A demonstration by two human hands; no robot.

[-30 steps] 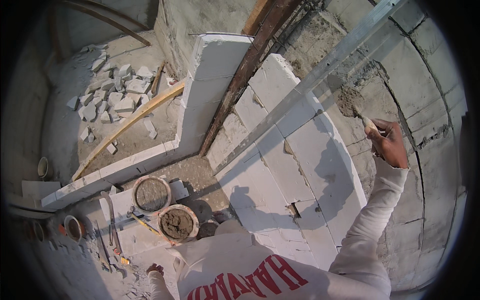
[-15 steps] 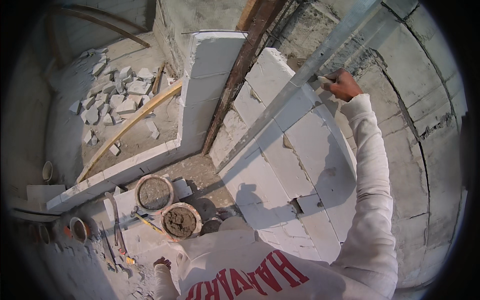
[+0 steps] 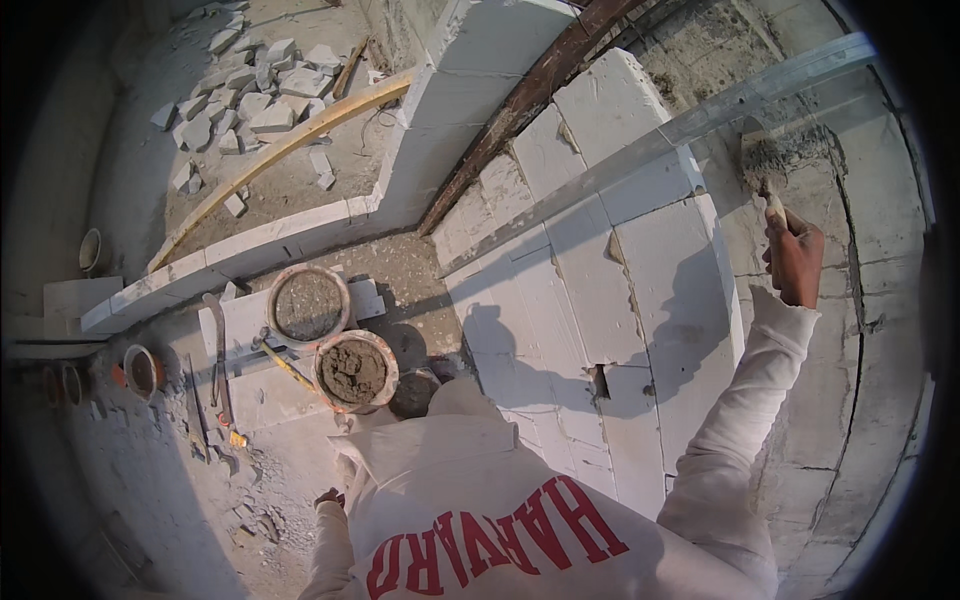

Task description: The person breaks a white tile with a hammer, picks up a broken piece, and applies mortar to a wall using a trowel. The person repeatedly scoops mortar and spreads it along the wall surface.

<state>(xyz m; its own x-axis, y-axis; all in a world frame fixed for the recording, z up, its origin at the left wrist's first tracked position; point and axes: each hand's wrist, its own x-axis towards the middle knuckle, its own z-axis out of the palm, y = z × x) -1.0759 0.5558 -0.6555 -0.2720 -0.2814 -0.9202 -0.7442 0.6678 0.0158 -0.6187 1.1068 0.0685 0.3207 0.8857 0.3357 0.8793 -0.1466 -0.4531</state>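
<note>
Gripping trowel [image 3: 762,162], right hand [image 3: 795,256] near grey blockwork [image 3: 895,235], rubble [image 3: 272,98] beyond

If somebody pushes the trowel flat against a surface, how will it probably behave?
The trowel is probably light, since the right hand alone holds it by a slim handle. Its thin, flat blade looks straight, so it likely feels stiff, perhaps flexing slightly. Grey mortar seems stuck on it, so it may drag rather than glide.

The person's bare left hand [image 3: 330,497] is too small and shadowed to show its grip; the bare right hand [image 3: 796,258] hides part of the pale-handled metal trowel [image 3: 763,160]. The upper edge cuts a long brown beam [image 3: 540,90]. Contents of 2 dim round containers [image 3: 72,384] are unclear.
</note>
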